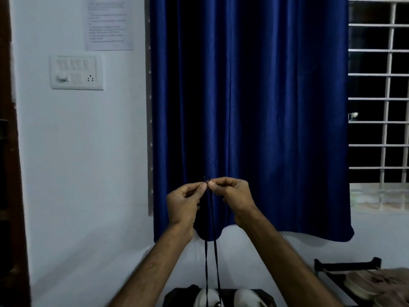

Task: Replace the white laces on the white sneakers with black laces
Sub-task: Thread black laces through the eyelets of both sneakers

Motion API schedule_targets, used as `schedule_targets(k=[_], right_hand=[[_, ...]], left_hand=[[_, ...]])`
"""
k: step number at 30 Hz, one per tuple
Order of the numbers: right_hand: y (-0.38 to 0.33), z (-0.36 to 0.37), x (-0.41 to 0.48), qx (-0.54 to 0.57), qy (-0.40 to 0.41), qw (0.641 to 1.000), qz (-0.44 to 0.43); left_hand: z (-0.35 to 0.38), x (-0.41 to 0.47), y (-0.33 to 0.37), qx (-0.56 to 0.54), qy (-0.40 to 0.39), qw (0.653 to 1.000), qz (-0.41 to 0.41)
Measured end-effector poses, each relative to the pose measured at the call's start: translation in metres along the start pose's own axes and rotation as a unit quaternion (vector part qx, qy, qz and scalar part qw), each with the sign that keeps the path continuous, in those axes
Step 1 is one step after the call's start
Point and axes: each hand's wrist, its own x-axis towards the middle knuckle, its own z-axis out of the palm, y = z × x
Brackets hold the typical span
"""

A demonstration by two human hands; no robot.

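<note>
While both hands are raised before the blue curtain [276, 107], the two ends of the black lace [215, 262] are held close together. One end is pinched between thumb and forefinger of the left hand [183, 202], the other in the same way by the right hand [232, 196]. The two strands are seen hanging straight down to the white sneakers [205, 298], which are set side by side at the bottom edge. A dark rack [345, 265] is seen at the right.
</note>
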Motion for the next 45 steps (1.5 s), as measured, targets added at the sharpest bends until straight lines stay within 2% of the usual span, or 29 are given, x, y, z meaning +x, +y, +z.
schedule_targets(k=[21,27,32,35,41,43,45], right_hand=[[-0.003,-0.004,-0.008,-0.005,0.000,1.000,0.008],[0.003,-0.008,-0.011,-0.001,-0.037,0.997,0.073],[0.006,-0.005,-0.010,0.019,-0.037,0.991,0.125],[0.007,-0.003,-0.007,0.056,-0.036,0.984,0.165],[0.014,-0.009,-0.007,0.109,-0.101,0.970,0.194],[0.015,-0.009,-0.009,0.121,-0.115,0.969,0.181],[0.015,-0.005,-0.011,0.138,-0.110,0.970,0.170]], left_hand=[[0.000,-0.004,0.001,0.013,-0.029,0.999,-0.003],[-0.004,-0.004,-0.001,0.008,-0.045,0.999,0.008],[-0.004,-0.007,-0.005,-0.007,-0.038,0.996,0.082],[-0.003,-0.006,-0.010,-0.020,-0.039,0.995,0.095],[-0.010,-0.004,-0.016,-0.007,-0.080,0.996,0.031],[-0.009,-0.007,-0.017,0.018,-0.081,0.996,-0.031],[-0.010,-0.012,-0.019,0.027,-0.124,0.984,-0.124]])
